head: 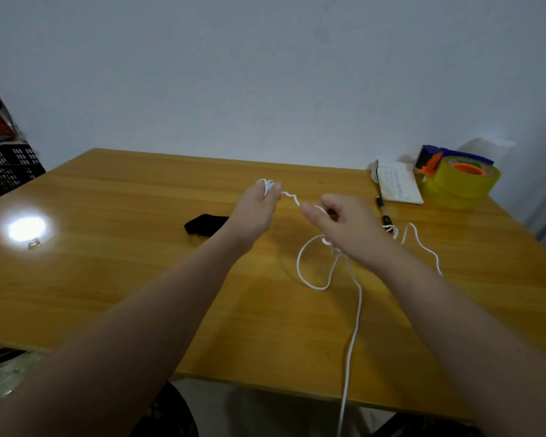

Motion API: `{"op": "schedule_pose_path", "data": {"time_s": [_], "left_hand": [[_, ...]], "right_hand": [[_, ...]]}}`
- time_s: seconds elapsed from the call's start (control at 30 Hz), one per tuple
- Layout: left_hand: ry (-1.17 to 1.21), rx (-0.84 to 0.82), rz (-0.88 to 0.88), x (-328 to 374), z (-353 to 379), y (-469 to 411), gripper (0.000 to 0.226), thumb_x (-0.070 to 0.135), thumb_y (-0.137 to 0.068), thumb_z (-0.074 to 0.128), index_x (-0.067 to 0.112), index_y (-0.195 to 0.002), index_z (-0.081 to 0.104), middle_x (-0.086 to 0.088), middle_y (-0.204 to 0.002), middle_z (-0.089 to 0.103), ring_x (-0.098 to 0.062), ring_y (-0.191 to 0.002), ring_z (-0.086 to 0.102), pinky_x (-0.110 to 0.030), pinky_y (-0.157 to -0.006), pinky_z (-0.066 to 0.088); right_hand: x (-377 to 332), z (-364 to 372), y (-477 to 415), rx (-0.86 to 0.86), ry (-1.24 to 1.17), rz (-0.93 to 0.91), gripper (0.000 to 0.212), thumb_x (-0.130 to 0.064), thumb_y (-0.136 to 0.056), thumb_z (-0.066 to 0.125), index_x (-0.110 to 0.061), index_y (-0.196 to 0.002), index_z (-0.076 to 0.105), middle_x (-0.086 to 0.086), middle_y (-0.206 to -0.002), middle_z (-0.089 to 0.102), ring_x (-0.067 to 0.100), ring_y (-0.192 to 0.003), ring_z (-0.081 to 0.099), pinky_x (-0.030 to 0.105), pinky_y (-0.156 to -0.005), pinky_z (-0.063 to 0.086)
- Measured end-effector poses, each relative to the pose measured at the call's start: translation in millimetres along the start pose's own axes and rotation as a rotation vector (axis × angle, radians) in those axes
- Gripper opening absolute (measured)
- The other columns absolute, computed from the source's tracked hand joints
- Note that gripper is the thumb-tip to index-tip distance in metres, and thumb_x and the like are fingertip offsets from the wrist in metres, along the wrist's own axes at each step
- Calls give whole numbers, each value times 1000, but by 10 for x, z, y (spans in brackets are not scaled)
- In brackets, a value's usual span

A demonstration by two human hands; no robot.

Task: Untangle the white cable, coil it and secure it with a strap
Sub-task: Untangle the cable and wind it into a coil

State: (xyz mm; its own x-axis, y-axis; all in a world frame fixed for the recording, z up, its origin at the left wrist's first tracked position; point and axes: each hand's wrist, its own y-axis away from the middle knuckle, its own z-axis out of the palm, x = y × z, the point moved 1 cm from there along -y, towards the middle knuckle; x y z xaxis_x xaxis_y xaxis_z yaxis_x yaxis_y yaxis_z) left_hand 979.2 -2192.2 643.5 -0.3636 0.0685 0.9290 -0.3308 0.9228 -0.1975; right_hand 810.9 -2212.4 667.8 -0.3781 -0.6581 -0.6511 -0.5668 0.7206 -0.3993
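Note:
The white cable (356, 313) runs from a small bunch of loops at my left hand (256, 212) across a short wavy stretch to my right hand (344, 225). My left hand holds the bunched loops at its fingertips. My right hand pinches the cable between thumb and fingers. Below my right hand the cable forms a loose loop on the wooden table (139, 279) and one strand trails off the front edge. Another strand arcs to the right behind my right wrist. A black strap (202, 223) lies on the table just left of my left wrist.
At the back right stand yellow tape rolls (460, 184) with a blue and orange dispenser (432, 157), a small notebook (397, 184) and a pen (383, 211). A small shiny object (33, 244) lies at the left by a bright glare. A black crate (10, 168) sits beyond the table's left edge.

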Motion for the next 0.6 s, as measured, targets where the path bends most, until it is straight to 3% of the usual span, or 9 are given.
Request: {"op": "schedule_pose_path", "data": {"time_s": [0.07,0.13,0.23,0.3,0.43,0.5,0.6], "left_hand": [[54,-80,-37,-4,23,64,31,33,-102,35,14,-78,44,6,-57,31,-8,-45,27,-23,-45,24],[160,-227,-123,35,56,131,41,43,-101,31,20,-69,40,8,-52,28,-8,-44,21,-22,-43,16],[103,-449,-179,104,136,212,49,58,-95,31,23,-60,33,9,-49,24,-10,-43,16,-22,-43,11],[50,-508,-151,121,200,267,45,52,-95,41,22,-62,36,9,-48,25,-8,-41,17,-20,-41,12],[258,-401,-152,176,217,261,42,38,-98,43,21,-61,36,11,-44,24,-5,-36,15,-16,-38,11],[383,-316,-182,215,167,191,43,35,-99,43,22,-60,32,11,-43,22,-4,-34,14,-16,-38,10],[560,-317,-223,274,76,118,47,37,-98,44,25,-56,27,11,-41,18,-4,-32,13,-17,-36,8]], "right_hand": [[72,-95,-103,88,175,-56,38,-29,-92,56,-6,-62,59,12,-68,61,27,-69,58,37,-66,47],[112,-189,-192,101,244,4,28,-20,-93,54,-1,-80,70,14,-81,69,27,-80,62,40,-77,48],[144,-270,-288,191,67,91,21,-12,-95,49,-7,-83,66,5,-68,62,5,-58,58,25,-62,50],[148,-334,-330,272,-71,106,22,-16,-96,48,-12,-79,61,1,-57,56,0,-44,52,19,-50,41],[189,-299,-291,40,73,74,39,-60,-74,61,-21,-72,64,1,-61,57,10,-57,50,32,-58,38],[220,-212,-245,-64,148,16,36,-58,-76,63,-23,-72,66,-3,-64,55,8,-60,46,35,-60,38],[289,-181,-241,1,197,-13,28,-40,-90,56,-19,-74,65,-7,-58,47,9,-56,43,33,-58,35]]}}
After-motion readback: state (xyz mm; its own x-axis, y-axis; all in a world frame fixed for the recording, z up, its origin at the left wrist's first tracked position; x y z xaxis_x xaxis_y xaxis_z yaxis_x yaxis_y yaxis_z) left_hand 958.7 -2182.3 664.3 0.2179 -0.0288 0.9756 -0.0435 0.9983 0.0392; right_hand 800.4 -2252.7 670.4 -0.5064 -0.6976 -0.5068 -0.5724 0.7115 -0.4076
